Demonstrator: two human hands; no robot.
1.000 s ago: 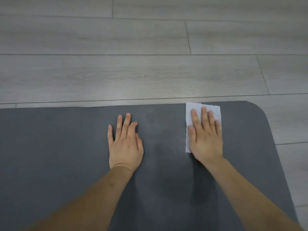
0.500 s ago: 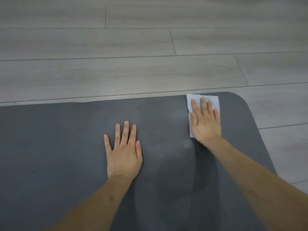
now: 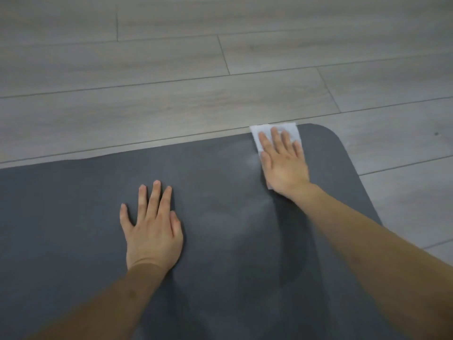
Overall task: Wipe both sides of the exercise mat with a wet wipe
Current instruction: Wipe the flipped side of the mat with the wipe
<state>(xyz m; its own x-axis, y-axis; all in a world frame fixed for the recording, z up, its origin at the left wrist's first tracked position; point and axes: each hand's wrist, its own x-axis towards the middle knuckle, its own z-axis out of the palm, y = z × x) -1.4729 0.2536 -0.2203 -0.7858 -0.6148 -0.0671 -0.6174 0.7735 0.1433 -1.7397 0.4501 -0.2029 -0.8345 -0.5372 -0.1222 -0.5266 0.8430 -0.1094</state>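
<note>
A view from a head-worn camera looks down at a person's 2 bare forearms reaching forward over a dark grey exercise mat [image 3: 73, 229] that lies flat on a floor [image 3: 171, 69] of pale grey wood-look planks. The mat fills the near and left parts of the scene, running out of view at the left and near edges; its far edge runs across the middle of the scene, and its far right corner is rounded. The left hand [image 3: 153, 229] lies palm down on the mat, about midway across the view and well short of the far edge, with its fingers straight and slightly spread and nothing held in it. The right hand [image 3: 284, 163] is further away and to the right, also palm down with straight fingers held close together, pressing flat on a white wet wipe [image 3: 263, 133]. The wipe is a folded rectangle lying on the mat right at its far edge, just left of the rounded corner; its far end shows beyond the fingertips and a small bit of it shows by the wrist, while the rest is hidden under the hand. Between the 2 hands the mat's surface shows a paler, hazy patch, and a darker band runs from under the right wrist back toward the near edge, beside and under the right forearm. The 2 hands are well apart from each other.
</note>
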